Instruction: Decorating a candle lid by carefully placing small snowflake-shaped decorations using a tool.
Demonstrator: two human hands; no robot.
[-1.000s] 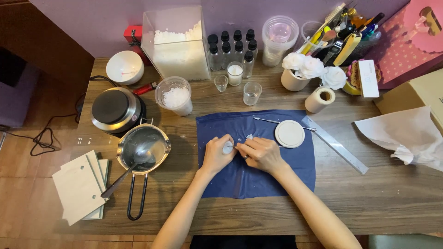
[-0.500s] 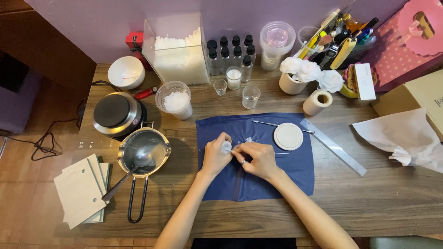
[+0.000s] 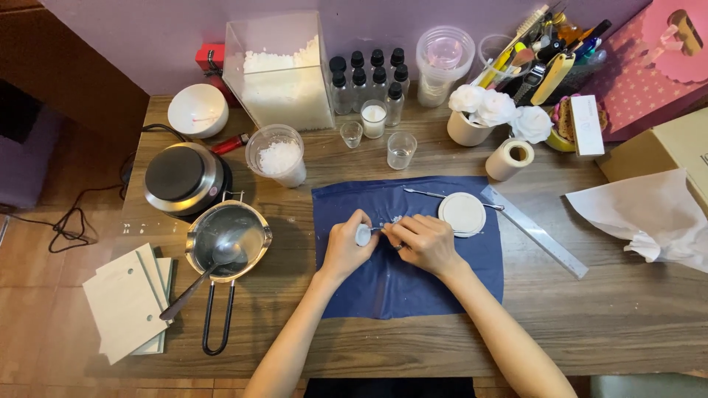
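Note:
Both my hands work over a dark blue cloth (image 3: 413, 287) on the wooden table. My left hand (image 3: 346, 247) pinches a small white round piece (image 3: 363, 235) between thumb and fingers. My right hand (image 3: 424, 242) is curled beside it, fingertips on a thin metal tool whose tip touches the white piece. Small white crumbs lie on the cloth just above the hands. A round white disc (image 3: 462, 214) rests on the cloth to the right, with a slim metal pick (image 3: 424, 194) beside it.
A steel pot with a spoon (image 3: 225, 239) and a small hotplate (image 3: 181, 177) stand left. White cards (image 3: 129, 302) lie at the near left. A clear box of white flakes (image 3: 284, 70), a cup of flakes (image 3: 279, 155), dark-capped bottles, small glasses, a metal ruler (image 3: 535, 230) and crumpled paper (image 3: 649, 217) surround the cloth.
The view shifted slightly. My hands stay together over the cloth; the right hand's fingers have moved a little against the white piece.

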